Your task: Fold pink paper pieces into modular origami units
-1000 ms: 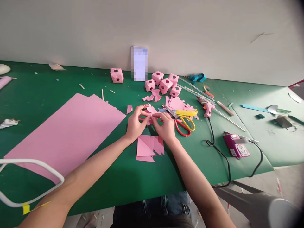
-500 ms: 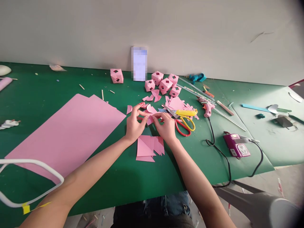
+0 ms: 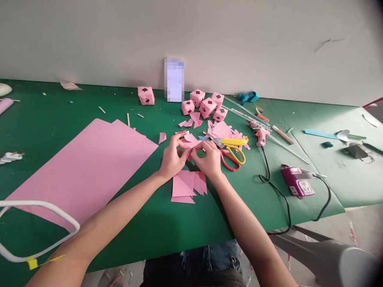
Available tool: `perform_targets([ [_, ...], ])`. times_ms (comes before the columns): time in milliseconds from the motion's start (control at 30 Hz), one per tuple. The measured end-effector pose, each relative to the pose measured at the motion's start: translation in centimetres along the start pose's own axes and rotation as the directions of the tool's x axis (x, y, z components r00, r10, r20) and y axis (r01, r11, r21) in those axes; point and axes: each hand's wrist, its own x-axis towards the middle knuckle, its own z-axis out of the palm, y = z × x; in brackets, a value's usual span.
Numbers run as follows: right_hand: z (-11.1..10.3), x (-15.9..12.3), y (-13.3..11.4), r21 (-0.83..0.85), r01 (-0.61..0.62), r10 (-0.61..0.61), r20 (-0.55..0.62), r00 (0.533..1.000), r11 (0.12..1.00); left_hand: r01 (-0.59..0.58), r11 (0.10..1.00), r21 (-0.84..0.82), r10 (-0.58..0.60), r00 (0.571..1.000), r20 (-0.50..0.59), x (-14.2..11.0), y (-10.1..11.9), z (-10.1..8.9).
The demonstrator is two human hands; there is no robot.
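My left hand (image 3: 174, 157) and my right hand (image 3: 208, 159) meet above the green table, thumbs and forefingers pinched together on a small piece of pink paper (image 3: 190, 156). Fingers hide most of that piece. Just below my hands lie several cut pink paper squares (image 3: 183, 186), overlapping each other. Scissors (image 3: 233, 158) with red and yellow handles rest right beside my right hand, with a yellow utility knife (image 3: 235, 141) across them. Pink paper scraps (image 3: 221, 129) are scattered beyond my fingertips.
Large pink sheets (image 3: 86, 171) cover the left side. Several pink folded paper polyhedra (image 3: 207, 107) stand at the back near a propped phone (image 3: 174, 79). To the right are a glue gun (image 3: 262, 135), its cable and a purple power socket (image 3: 297, 182). A white tubular frame (image 3: 38, 204) sits front left.
My hands have drawn closer together, the left moving slightly right. The pink paper between them shows less than before, and both hands still pinch it.
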Motion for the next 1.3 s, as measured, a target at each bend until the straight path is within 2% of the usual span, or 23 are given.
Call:
perform_targets([
  [67, -0.1, 0.1, 0.5, -0.027, -0.038, 0.037, -0.04, 0.998, 0.999, 0.008, 0.999, 0.042, -0.006, 0.999, -0.047, 0.0, 0.0, -0.2],
  [167, -0.2, 0.3, 1.3, -0.038, -0.111, 0.104, -0.152, 0.983, 0.993, 0.083, 0.994, 0.072, -0.072, 0.986, -0.152, 0.2, -0.2, -0.5],
  [233, -0.2, 0.2, 1.4, -0.021, -0.13, 0.125, -0.17, 0.977, 0.991, 0.112, 0.992, 0.059, -0.101, 0.98, -0.169, 0.3, -0.2, -0.5],
  [433, 0.3, -0.2, -0.1, 0.031, -0.053, 0.054, -0.017, 0.998, 0.998, 0.038, 0.998, 0.042, -0.034, 0.995, -0.091, 0.2, 0.0, -0.2],
  [533, 0.4, -0.2, -0.4, 0.034, -0.042, 0.042, 0.011, 0.999, 0.999, 0.025, 0.999, 0.023, -0.024, 0.998, -0.051, 0.2, -0.1, -0.1],
  [733, 0.4, -0.1, 0.1, 0.054, -0.129, 0.131, -0.036, 0.991, 0.99, 0.084, 0.996, 0.0, -0.084, 0.996, -0.043, 0.3, -0.3, -0.3],
  [900, 0.0, 0.2, 0.8, 0.077, -0.221, 0.229, -0.121, 0.966, 0.972, 0.19, 0.981, -0.037, -0.193, 0.974, -0.114, 0.5, -0.6, -0.5],
  [967, 0.0, 0.2, 0.8, 0.099, -0.212, 0.221, -0.083, 0.972, 0.972, 0.223, 0.971, -0.084, -0.232, 0.967, -0.108, 0.6, -0.7, -0.5],
  [1100, 0.3, 0.1, 0.2, 0.132, -0.135, 0.129, 0.049, 0.99, 0.982, 0.236, 0.96, -0.152, -0.245, 0.968, -0.045, 0.7, -0.6, -0.3],
  [1300, 0.6, -0.2, 0.0, 0.075, -0.105, 0.104, 0.017, 0.994, 0.992, 0.28, 0.938, -0.204, -0.28, 0.96, 0.031, 0.8, -0.5, -0.2],
])
